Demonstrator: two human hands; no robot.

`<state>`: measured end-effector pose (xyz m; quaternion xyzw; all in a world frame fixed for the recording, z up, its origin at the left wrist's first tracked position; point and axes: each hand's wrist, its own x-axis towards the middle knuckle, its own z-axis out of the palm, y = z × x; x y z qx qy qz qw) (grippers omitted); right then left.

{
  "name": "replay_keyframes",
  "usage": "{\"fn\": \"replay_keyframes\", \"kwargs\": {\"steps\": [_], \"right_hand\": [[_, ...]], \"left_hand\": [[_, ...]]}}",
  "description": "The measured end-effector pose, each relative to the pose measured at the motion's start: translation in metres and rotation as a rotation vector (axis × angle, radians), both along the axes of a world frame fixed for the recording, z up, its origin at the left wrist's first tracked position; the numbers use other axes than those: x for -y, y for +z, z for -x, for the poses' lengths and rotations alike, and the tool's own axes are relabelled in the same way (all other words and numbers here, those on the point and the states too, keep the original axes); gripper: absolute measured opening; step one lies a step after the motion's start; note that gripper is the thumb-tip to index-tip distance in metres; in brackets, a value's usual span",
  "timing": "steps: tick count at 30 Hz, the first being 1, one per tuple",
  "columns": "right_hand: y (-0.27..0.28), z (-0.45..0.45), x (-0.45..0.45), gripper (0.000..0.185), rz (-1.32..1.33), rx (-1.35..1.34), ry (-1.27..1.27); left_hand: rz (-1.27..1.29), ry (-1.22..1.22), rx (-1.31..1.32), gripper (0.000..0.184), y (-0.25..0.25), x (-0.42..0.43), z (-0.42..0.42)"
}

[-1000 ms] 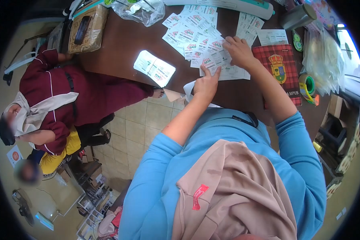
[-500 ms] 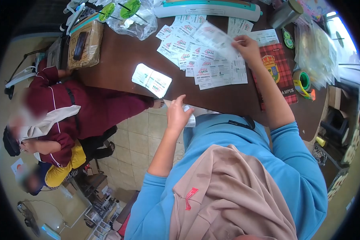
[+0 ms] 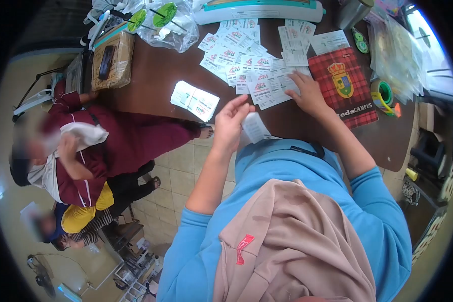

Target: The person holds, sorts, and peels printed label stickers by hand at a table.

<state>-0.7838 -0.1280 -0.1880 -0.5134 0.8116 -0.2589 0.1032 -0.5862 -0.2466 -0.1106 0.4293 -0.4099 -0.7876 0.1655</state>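
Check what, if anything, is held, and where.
Left hand: apparently a white paper slip, by its upper end; contact is hidden. Right hand: no clear hold, fingers spread at the papers.

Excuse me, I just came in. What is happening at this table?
Printed slips lie spread and overlapping on the table. The person's right hand is at their right edge, beside a red plaid notebook. The left hand is by the near table edge, seemingly holding a curled white paper. A neat stack lies apart, further left.
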Motion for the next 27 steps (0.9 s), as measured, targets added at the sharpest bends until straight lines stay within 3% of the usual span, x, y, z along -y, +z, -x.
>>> {"fn": "replay_keyframes", "kwargs": {"steps": [2,3,5,12,15,18,20,27], "right_hand": [[0.049,-0.013,0.013,0.036,0.044,0.707,0.097],[0.068,-0.027,0.016,0.036,0.048,0.709,0.106],[0.091,-0.050,0.017,0.022,0.077,1.083,0.121],[0.087,-0.073,0.018,0.019,0.238,0.972,0.029],[0.093,-0.074,0.017,0.015,0.198,0.827,0.125],[0.080,-0.076,0.016,0.013,0.322,0.616,0.154],[0.078,-0.075,0.013,0.014,0.362,0.201,0.278],[0.058,-0.070,-0.003,0.010,0.312,0.057,0.346]], "left_hand": [[0.006,0.034,-0.022,0.033,0.013,0.003,0.011],[0.080,0.055,-0.046,0.032,0.016,0.004,0.016],[0.159,0.081,-0.071,0.032,0.020,0.004,0.020],[0.250,0.133,-0.028,0.033,0.020,-0.002,0.015],[0.222,0.105,-0.002,0.037,0.017,-0.005,0.008],[0.147,0.059,0.054,0.042,0.013,-0.006,0.003],[0.071,0.059,0.096,0.044,0.006,-0.008,0.001],[-0.094,0.021,0.252,0.041,-0.023,-0.025,0.003]]}}
